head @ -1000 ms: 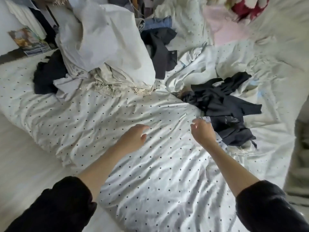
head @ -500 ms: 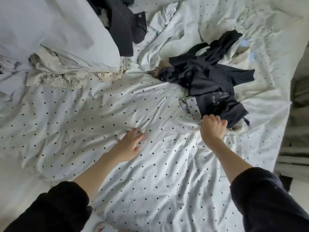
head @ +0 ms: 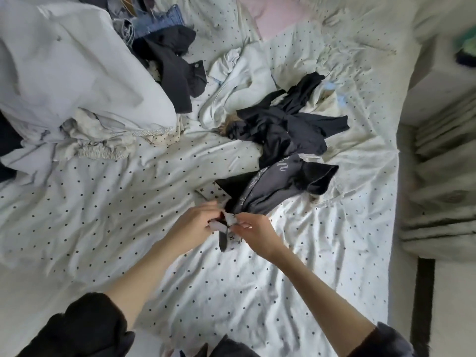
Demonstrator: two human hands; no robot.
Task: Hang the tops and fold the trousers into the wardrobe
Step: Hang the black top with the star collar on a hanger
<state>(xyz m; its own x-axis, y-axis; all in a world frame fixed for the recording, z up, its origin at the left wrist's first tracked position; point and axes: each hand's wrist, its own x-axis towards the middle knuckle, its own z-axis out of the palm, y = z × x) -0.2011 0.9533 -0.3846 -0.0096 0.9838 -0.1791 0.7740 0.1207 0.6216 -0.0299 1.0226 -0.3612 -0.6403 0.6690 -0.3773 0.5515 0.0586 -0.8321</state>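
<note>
Pinching is the whole story right now: both hands meet at the near end of one garment, the left hand (head: 192, 224) and right hand (head: 253, 231) each with fingertips closed tight on a small pale, star-printed bit of fabric (head: 229, 220), which looks like a waistband or hem edge turned out. Grip is narrow on both sides, thumbs against fingers, nothing loose. My guess is they're hunting for the edge so they can tell which way round the thing goes before lifting it.

That edge belongs to the dark grey garment (head: 270, 194) with pale lettering on it, which trails away from the hands up and to the right across the dotted bedsheet (head: 103, 215). Can't tell yet if it's a top or trousers, too bunched. Its far end lies against a tangle of black clothes (head: 291, 130) further back, so pulling by the near end probably makes sense to drag it free without bringing the rest along.

Further out: a white garment (head: 239, 81) lies just behind the black tangle, another dark piece with a button (head: 180, 70) sits left of that, and some denim (head: 159, 21) is at the top. A big pale heap (head: 77, 73) fills the upper left. No wardrobe in view, so basically the sorting is still early.
</note>
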